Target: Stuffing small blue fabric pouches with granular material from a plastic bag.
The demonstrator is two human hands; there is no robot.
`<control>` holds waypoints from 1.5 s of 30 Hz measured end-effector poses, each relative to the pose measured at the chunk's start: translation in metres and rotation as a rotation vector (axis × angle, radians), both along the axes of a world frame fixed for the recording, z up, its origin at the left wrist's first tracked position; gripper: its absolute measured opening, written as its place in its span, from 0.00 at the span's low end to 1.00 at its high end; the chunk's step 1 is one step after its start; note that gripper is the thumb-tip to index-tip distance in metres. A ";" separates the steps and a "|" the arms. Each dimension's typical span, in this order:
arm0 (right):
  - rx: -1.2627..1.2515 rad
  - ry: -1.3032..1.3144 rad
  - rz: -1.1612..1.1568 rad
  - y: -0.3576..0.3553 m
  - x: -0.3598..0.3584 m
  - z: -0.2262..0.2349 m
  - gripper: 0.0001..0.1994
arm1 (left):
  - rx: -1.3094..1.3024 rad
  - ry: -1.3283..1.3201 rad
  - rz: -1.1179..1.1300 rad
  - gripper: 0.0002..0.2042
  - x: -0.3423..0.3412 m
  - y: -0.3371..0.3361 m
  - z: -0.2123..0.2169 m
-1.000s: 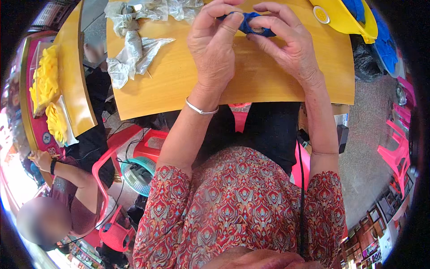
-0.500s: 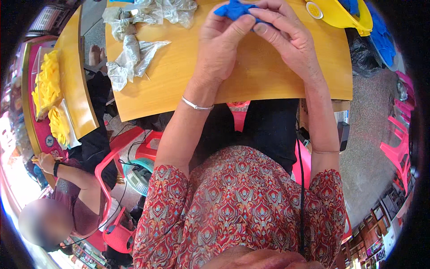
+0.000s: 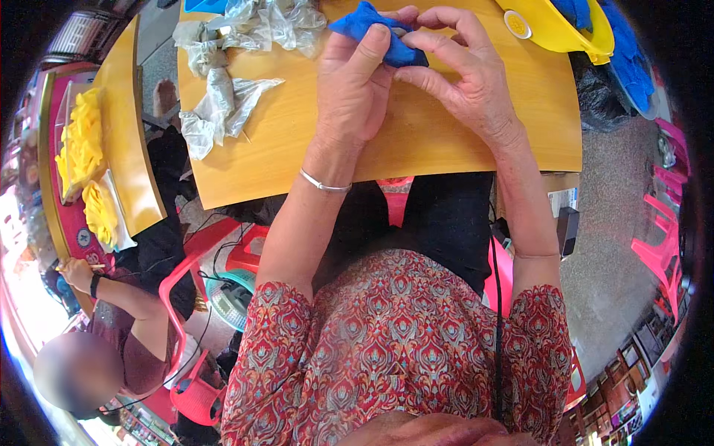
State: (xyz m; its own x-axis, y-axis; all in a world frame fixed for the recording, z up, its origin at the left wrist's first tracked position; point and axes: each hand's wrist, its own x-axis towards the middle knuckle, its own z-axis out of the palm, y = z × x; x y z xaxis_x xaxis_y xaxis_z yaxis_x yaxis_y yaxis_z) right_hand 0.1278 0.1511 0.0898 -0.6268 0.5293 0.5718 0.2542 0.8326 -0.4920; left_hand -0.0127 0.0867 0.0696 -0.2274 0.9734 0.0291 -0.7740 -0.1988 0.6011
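Observation:
Above the far part of the wooden table (image 3: pixel 297 149), a small piece of blue cloth (image 3: pixel 405 53) is held between my two hands. My left hand (image 3: pixel 353 97) grips it with the thumb pressed on top, and a pointed end sticks out to the left. At its right side, the bent fingers and thumb of my right hand (image 3: pixel 468 78) pinch the cloth's edge. The fingers hide part of the piece, so its full shape does not show.
Crumpled clear plastic bags (image 3: pixel 223 104) lie at the table's left. A yellow container (image 3: pixel 547 33) with blue pieces stands far right, beside a black bag (image 3: pixel 602 104) and a blue pile (image 3: pixel 628 63). Another person (image 3: pixel 137 297) sits left, near yellow pieces (image 3: pixel 82 141).
The blue cloth has moved slightly left and turned, showing more of its lower right side. My right hand has shifted down, its fingers spread wider around the edge.

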 end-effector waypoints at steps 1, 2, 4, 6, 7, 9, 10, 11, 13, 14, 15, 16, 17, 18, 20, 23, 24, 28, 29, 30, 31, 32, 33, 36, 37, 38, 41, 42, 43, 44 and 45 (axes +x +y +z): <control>-0.002 0.001 0.001 -0.002 -0.001 0.004 0.12 | -0.002 0.001 0.001 0.12 0.001 0.001 0.002; 0.009 -0.058 -0.049 -0.005 0.000 0.012 0.12 | 0.009 -0.004 0.014 0.13 0.002 0.002 0.004; 0.018 -0.118 -0.103 -0.006 0.002 0.017 0.13 | 0.019 -0.010 0.024 0.14 0.004 0.002 0.005; -0.218 -0.010 -0.108 -0.004 0.004 0.019 0.12 | -0.048 0.051 -0.049 0.16 0.006 0.000 0.007; -0.220 -0.009 -0.109 -0.003 0.006 0.020 0.12 | -0.049 0.052 -0.050 0.16 0.006 -0.001 0.006; -0.460 0.093 0.101 0.000 0.009 0.021 0.10 | -0.064 0.092 0.002 0.17 0.004 -0.001 0.003; -0.462 0.091 0.098 -0.001 0.008 0.020 0.10 | -0.066 0.089 -0.001 0.17 0.002 0.000 -0.001; -0.383 -0.008 0.032 -0.003 0.007 0.019 0.10 | -0.110 0.098 0.004 0.17 0.000 0.002 -0.005; -0.305 -0.105 -0.029 -0.005 0.006 0.018 0.09 | -0.156 0.109 0.011 0.18 -0.001 0.001 -0.003; -0.329 -0.078 0.000 -0.004 0.007 0.019 0.11 | -0.145 0.087 0.004 0.18 0.001 0.001 0.002; -0.354 -0.052 0.029 -0.004 0.007 0.019 0.12 | -0.133 0.066 -0.003 0.19 0.002 0.001 0.008; -0.354 -0.052 0.029 -0.004 0.007 0.021 0.12 | -0.134 0.065 -0.003 0.19 0.005 0.001 0.014; -0.434 0.046 0.097 -0.004 0.006 0.023 0.13 | -0.061 -0.040 -0.053 0.20 0.007 0.001 0.019; -0.513 0.145 0.165 -0.005 0.006 0.024 0.14 | 0.013 -0.146 -0.103 0.20 0.008 0.000 0.022; -0.361 0.029 0.084 -0.003 0.005 0.017 0.14 | -0.010 -0.097 -0.166 0.21 0.000 -0.002 0.014; -0.333 -0.072 0.056 0.000 0.007 0.018 0.14 | -0.036 0.026 -0.198 0.23 -0.004 -0.002 0.010; -0.456 -0.059 0.107 0.001 0.008 0.021 0.15 | -0.036 0.098 -0.169 0.23 -0.004 -0.001 0.010; -0.606 -0.022 0.193 0.009 0.008 0.019 0.15 | -0.055 0.112 -0.104 0.24 -0.004 0.000 0.008; -0.514 -0.033 0.146 0.009 0.009 0.013 0.15 | -0.065 0.113 -0.136 0.23 -0.003 0.000 0.010; -0.422 -0.044 0.098 0.010 0.011 0.010 0.15 | -0.075 0.115 -0.168 0.23 -0.001 0.001 0.013; -0.423 -0.042 0.097 0.009 0.011 0.012 0.15 | -0.077 0.116 -0.170 0.23 0.001 -0.001 0.014; -0.676 0.105 0.190 0.007 0.013 0.018 0.15 | -0.061 0.063 -0.228 0.22 0.003 -0.003 0.016; -0.925 0.257 0.283 0.005 0.014 0.024 0.15 | -0.045 0.009 -0.285 0.21 0.005 -0.004 0.017; -1.086 0.095 0.139 -0.002 0.006 0.043 0.15 | -0.050 0.142 -0.192 0.16 -0.007 -0.004 -0.007; -1.083 0.096 0.135 -0.001 0.007 0.041 0.15 | -0.046 0.141 -0.196 0.16 -0.009 -0.002 -0.010; -1.009 0.127 0.195 0.001 0.010 0.033 0.15 | -0.031 0.184 -0.212 0.17 -0.012 -0.001 -0.014; -0.565 0.061 0.190 0.011 0.013 0.004 0.16 | -0.011 0.231 -0.222 0.18 -0.010 0.001 -0.016; -0.196 -0.033 0.123 0.013 0.014 -0.002 0.17 | -0.006 0.236 -0.215 0.19 -0.007 0.000 -0.014; -0.200 -0.030 0.125 0.010 0.012 0.001 0.17 | -0.011 0.238 -0.214 0.19 -0.006 -0.003 -0.012; -0.559 0.079 0.226 0.006 0.012 0.006 0.18 | -0.032 0.337 -0.185 0.19 -0.003 -0.006 -0.010; -0.918 0.190 0.326 0.002 0.011 0.013 0.20 | -0.052 0.435 -0.156 0.20 -0.003 -0.007 -0.008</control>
